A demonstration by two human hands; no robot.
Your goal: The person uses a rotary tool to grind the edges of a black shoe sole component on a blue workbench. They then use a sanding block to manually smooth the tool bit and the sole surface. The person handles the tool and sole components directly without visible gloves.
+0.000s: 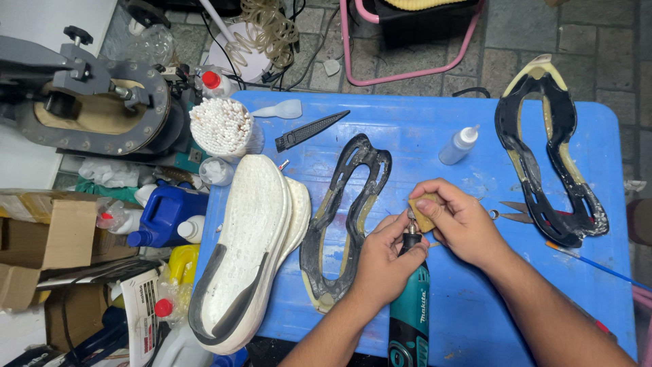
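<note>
Left hand [384, 261] fingers wrap the teal rotary tool [409, 309]; right hand [462, 221] fingers pinch a tan block [426, 209] at its tip.

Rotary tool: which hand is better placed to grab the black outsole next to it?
Left, probably. The left hand grips the rotary tool right beside the black outsole; the right hand holds a tan block on the far side.
</note>
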